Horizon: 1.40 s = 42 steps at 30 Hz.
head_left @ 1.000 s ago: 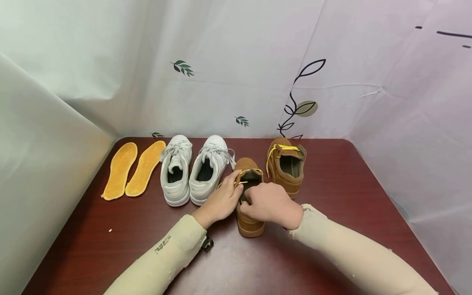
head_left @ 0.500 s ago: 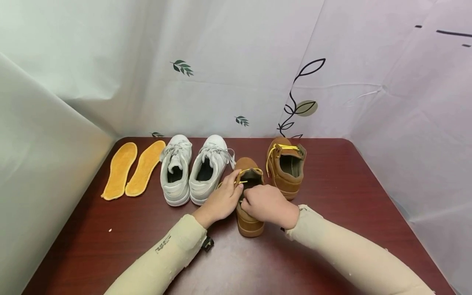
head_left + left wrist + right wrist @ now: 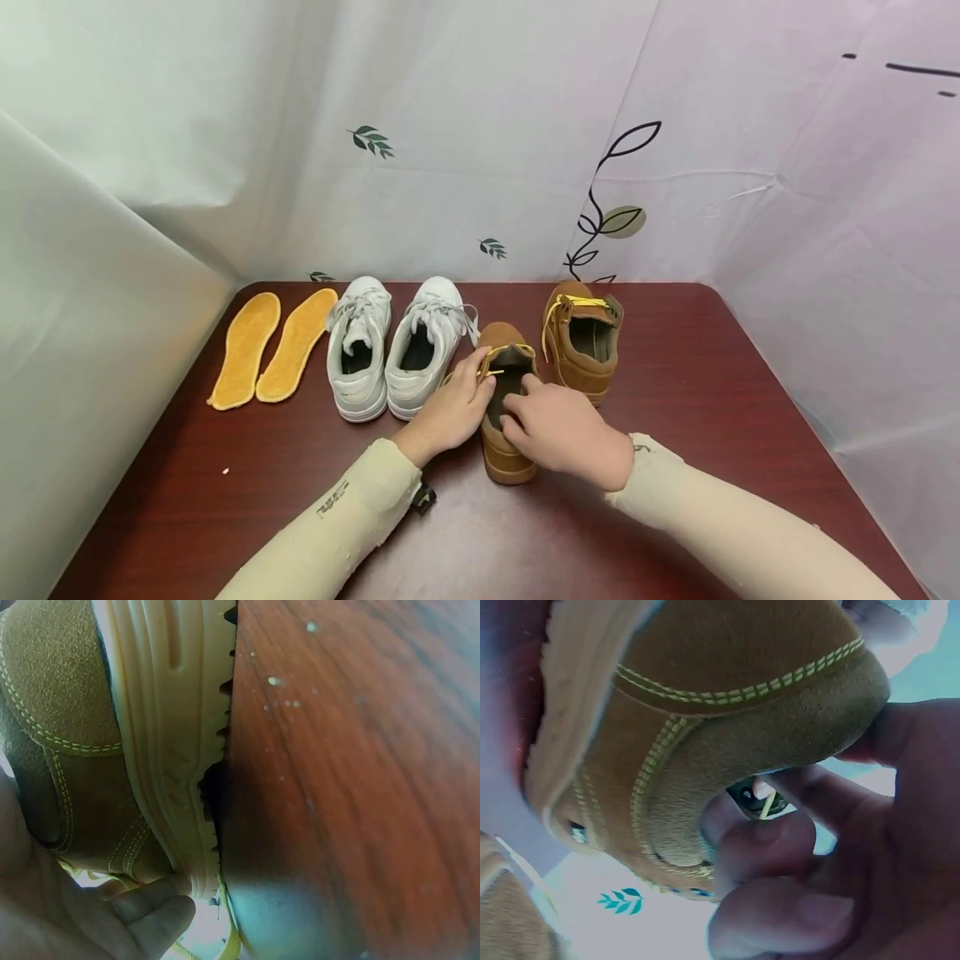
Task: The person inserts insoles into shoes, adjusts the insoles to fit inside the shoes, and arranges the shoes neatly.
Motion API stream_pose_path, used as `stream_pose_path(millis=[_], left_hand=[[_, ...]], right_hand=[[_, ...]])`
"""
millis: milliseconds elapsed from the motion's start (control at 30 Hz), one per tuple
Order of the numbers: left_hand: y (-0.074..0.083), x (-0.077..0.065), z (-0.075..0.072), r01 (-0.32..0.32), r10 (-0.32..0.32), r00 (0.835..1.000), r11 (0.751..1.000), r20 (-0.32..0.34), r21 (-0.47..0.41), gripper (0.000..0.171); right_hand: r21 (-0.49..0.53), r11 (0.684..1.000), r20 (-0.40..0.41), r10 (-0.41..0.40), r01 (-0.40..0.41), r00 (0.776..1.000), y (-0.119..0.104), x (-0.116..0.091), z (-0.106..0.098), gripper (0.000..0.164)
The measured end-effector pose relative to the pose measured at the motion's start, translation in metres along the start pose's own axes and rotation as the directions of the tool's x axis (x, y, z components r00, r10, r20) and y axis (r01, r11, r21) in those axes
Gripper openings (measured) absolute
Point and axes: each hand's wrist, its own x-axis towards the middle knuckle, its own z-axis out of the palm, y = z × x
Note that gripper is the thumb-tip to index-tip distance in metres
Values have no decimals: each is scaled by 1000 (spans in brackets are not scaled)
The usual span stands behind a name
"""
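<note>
A brown suede shoe (image 3: 510, 467) with yellow laces and a pale sole stands on the table, heel toward me. On its left side my left hand (image 3: 447, 417) grips it, thumb at the opening; in the left wrist view the fingers (image 3: 161, 919) lie along the side near the sole. My right hand (image 3: 566, 429) is over the right side of the opening, its fingers loosely bent and apart. The right wrist view shows those fingers (image 3: 780, 907) at the padded collar (image 3: 682, 780), with nothing seen pinched between them. The shoe's inside is dark and partly hidden.
A second brown shoe (image 3: 592, 371) stands behind to the right. Two white sneakers (image 3: 358, 392) are side by side on the left, with two orange-yellow insoles (image 3: 251, 342) beyond them. The red-brown table (image 3: 712, 392) meets pale curtains (image 3: 450, 83) on three sides.
My right hand has loosened from a curled grip inside the shoe, its fingers spreading as it shifted slightly right. My left hand and the shoe have kept their places.
</note>
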Motion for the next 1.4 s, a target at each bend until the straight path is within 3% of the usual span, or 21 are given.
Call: stream_pose_path(millis=[367,633,900,1167,1400], left_hand=[[1,-1,-1,0,0,1000,1000,0,1,55],[1,-2,0,0,0,1000,1000,-3,-3,54],[1,-1,-1,-5,5,1000,1000,-3,-5,54],[1,-1,0,-7,7,1000,1000,-2,-5,54],[1,-1,0,-5,5,1000,1000,-2,-7,54]], right_hand=[[60,990,-87,-124,130,988,14,-21,2,17],[17,981,-97,-190,193,977,18,-25,14,32],[155,928,-92,-328,339,940,21,-18,17,9],[98,948,3,-304,302,953,24,-12,17,43],[64,957,36,-284,282,958,23,-7,14,48]])
